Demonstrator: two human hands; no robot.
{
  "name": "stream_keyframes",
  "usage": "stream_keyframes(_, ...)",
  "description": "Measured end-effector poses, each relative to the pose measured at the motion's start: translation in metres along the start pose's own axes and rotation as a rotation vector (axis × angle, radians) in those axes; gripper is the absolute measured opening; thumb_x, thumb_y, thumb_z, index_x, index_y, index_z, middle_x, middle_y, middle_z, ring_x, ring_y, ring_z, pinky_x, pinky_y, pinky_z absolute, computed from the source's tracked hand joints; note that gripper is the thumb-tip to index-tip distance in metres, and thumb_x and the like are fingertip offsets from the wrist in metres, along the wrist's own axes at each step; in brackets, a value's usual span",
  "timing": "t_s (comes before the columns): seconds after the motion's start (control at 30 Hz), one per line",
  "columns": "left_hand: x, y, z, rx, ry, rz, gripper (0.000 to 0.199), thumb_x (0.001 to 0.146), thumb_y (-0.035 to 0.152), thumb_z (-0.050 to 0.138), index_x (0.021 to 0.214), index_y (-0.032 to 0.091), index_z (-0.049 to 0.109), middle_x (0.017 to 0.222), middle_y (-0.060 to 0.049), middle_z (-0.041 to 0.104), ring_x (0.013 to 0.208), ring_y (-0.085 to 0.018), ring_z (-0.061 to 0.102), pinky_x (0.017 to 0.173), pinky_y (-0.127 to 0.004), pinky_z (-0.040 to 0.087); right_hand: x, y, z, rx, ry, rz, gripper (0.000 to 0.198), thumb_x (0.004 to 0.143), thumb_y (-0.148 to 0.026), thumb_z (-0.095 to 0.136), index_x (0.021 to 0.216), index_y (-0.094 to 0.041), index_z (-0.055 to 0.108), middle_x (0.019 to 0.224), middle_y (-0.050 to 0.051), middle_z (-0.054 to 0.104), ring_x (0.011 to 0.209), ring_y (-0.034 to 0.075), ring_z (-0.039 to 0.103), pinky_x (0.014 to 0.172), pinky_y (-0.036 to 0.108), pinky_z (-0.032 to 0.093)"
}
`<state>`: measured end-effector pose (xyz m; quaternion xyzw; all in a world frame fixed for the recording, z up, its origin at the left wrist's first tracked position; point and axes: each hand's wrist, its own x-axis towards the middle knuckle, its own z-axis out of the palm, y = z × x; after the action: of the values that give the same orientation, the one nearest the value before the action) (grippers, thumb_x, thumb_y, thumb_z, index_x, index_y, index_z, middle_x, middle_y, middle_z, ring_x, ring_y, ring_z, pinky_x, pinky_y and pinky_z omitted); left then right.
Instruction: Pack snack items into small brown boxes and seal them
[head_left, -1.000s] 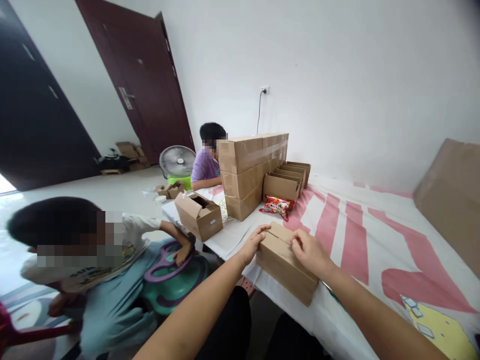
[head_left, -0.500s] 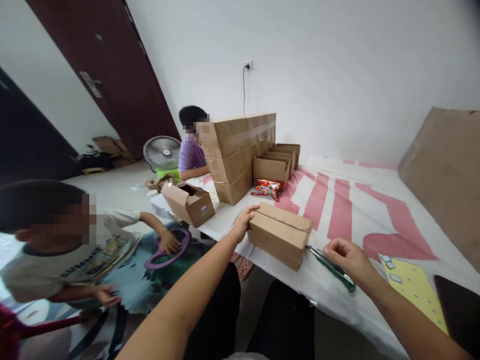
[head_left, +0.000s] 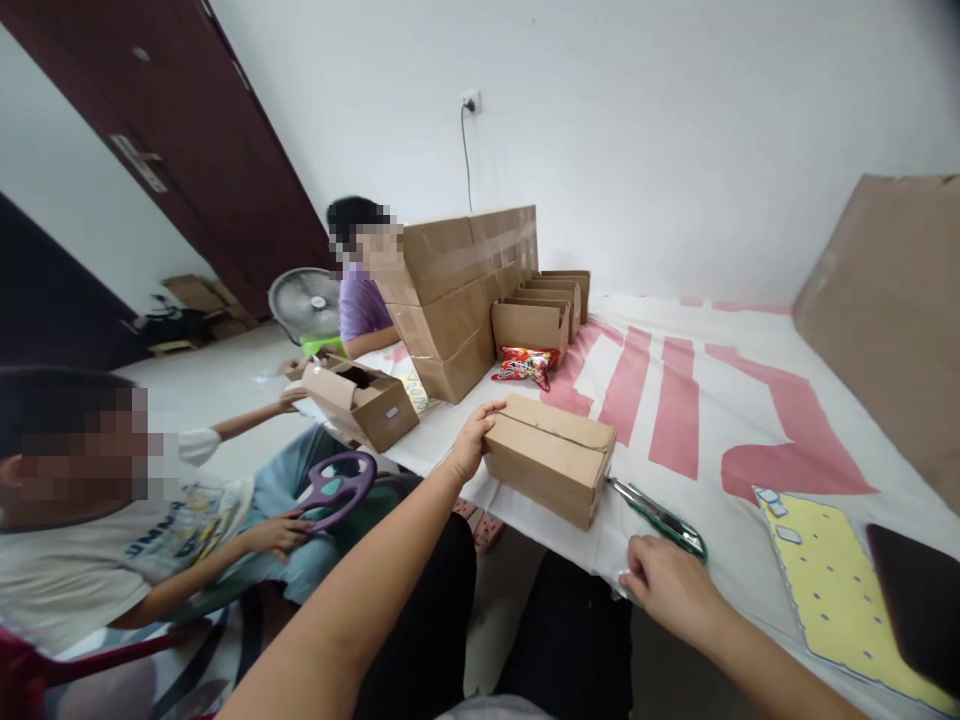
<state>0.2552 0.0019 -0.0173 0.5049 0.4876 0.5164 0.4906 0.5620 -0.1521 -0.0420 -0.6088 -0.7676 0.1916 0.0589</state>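
A closed cardboard box [head_left: 551, 455] lies in front of me at the table's edge, a seam running along its top. My left hand [head_left: 474, 440] grips its left end, thumb side hidden behind the corner. To the right of the box, a green utility knife [head_left: 660, 520] rests on the white and pink cloth, its tip towards the box. Just below the knife, my right hand [head_left: 667, 580] is closed at the table's edge, fingers curled together; I cannot make out what is in them. A red snack packet [head_left: 526, 367] sits behind the box.
Taped cardboard boxes [head_left: 465, 300] form a stacked wall, with several open boxes [head_left: 536, 315] beside it. Left stands an open box [head_left: 367, 405]. A seated person [head_left: 180, 540] with a purple steering wheel [head_left: 337, 490] is at my left; another person [head_left: 364, 300] sits behind the stack. A dark tablet-like object [head_left: 919, 600] lies right.
My right hand has moved down and left from beside the knife to the table's edge. My left hand stays on the box. The person at left has shifted their arms.
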Motion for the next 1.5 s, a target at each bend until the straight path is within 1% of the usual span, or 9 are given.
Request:
stream_keyframes(0.17,0.0,-0.003,-0.004,0.024,-0.003,0.025,0.051,0.072,0.039,0.051,0.12,0.022,0.058,0.111,-0.003,0.058,0.085,-0.02,0.051,0.065,-0.024,0.041,-0.003,0.005,0.003,-0.034,-0.025,0.022,0.018,0.083,-0.025,0.055,0.099,-0.017,0.057,0.097,0.013,0.069,0.093,0.03,0.064,0.077,0.037,0.044)
stream_keyframes(0.4,0.001,-0.01,-0.008,0.025,-0.028,0.039,0.049,0.079,0.044,0.05,0.122,0.024,0.057,0.122,-0.004,0.058,0.099,-0.026,0.054,0.074,-0.031,0.045,0.006,0.02,-0.002,0.173,-0.023,0.002,0.024,0.093,-0.034,0.039,0.099,-0.024,0.059,0.096,0.008,0.069,0.09,0.025,0.065,0.08,0.038,0.048)
stream_keyframes(0.67,0.001,0.001,-0.033,0.037,-0.248,0.194,0.075,0.078,0.064,0.06,0.139,0.027,0.038,0.146,-0.013,0.04,0.134,-0.034,0.036,0.108,-0.047,0.032,0.024,0.006,-0.069,0.265,0.415,-0.183,0.019,0.092,-0.041,0.049,0.099,-0.028,0.061,0.093,0.003,0.07,0.081,0.019,0.067,0.069,0.026,0.056)
stream_keyframes(0.83,-0.006,0.035,-0.054,0.345,-0.392,0.423,0.022,0.078,0.032,0.071,0.095,0.021,0.06,0.129,-0.01,0.044,0.128,-0.029,0.041,0.11,-0.046,0.03,0.032,-0.016,-0.101,0.185,0.621,-0.422,0.019,0.088,-0.028,0.057,0.107,-0.027,0.06,0.093,0.001,0.072,0.081,0.017,0.071,0.067,0.019,0.057)
stream_keyframes(1.0,-0.007,0.094,-0.043,0.611,-0.828,0.565,0.017,0.07,0.005,0.056,0.075,0.02,0.051,0.116,-0.006,0.061,0.121,-0.024,0.052,0.105,-0.041,0.039,0.044,-0.045,-0.125,0.269,0.318,-0.598,0.027,0.092,-0.024,0.05,0.117,-0.028,0.061,0.11,0.004,0.072,0.102,0.018,0.068,0.086,0.024,0.057)
stream_keyframes(1.17,-0.001,0.136,-0.019,1.04,-1.198,0.698,0.038,0.064,0.009,0.062,0.1,0.02,0.061,0.12,-0.006,0.067,0.127,-0.028,0.05,0.114,-0.043,0.027,0.066,-0.064,-0.144,0.249,-0.036,-0.502,0.035,0.099,-0.035,0.036,0.124,-0.025,0.06,0.125,0.008,0.065,0.122,0.022,0.056,0.103,0.038,0.047)
stream_keyframes(1.27,0.0,0.15,-0.01,1.248,-1.247,0.801,0.044,0.069,0.02,0.069,0.113,0.022,0.061,0.107,-0.006,0.071,0.113,-0.028,0.058,0.113,-0.046,0.027,0.08,-0.069,-0.148,0.128,-0.169,-0.554,0.05,0.091,-0.054,0.049,0.13,-0.023,0.056,0.134,0.011,0.059,0.134,0.031,0.043,0.112,0.051,0.033)
stream_keyframes(1.37,0.0,0.156,-0.009,1.463,-1.208,0.925,0.038,0.07,0.033,0.074,0.106,0.023,0.066,0.095,-0.007,0.07,0.096,-0.028,0.061,0.111,-0.05,0.026,0.086,-0.071,-0.149,0.0,-0.164,-0.612,0.066,0.073,-0.071,0.062,0.115,-0.02,0.064,0.122,0.013,0.064,0.132,0.037,0.042,0.115,0.059,0.019)
stream_keyframes(1.5,-0.003,0.151,-0.016,1.621,-1.137,0.929,0.025,0.072,0.044,0.073,0.07,0.02,0.067,0.076,-0.007,0.067,0.079,-0.025,0.059,0.1,-0.045,0.038,0.081,-0.062,-0.15,-0.124,-0.041,-0.616,0.053,0.073,-0.073,0.059,0.078,-0.02,0.061,0.086,0.007,0.063,0.1,0.031,0.055,0.104,0.055,0.032)
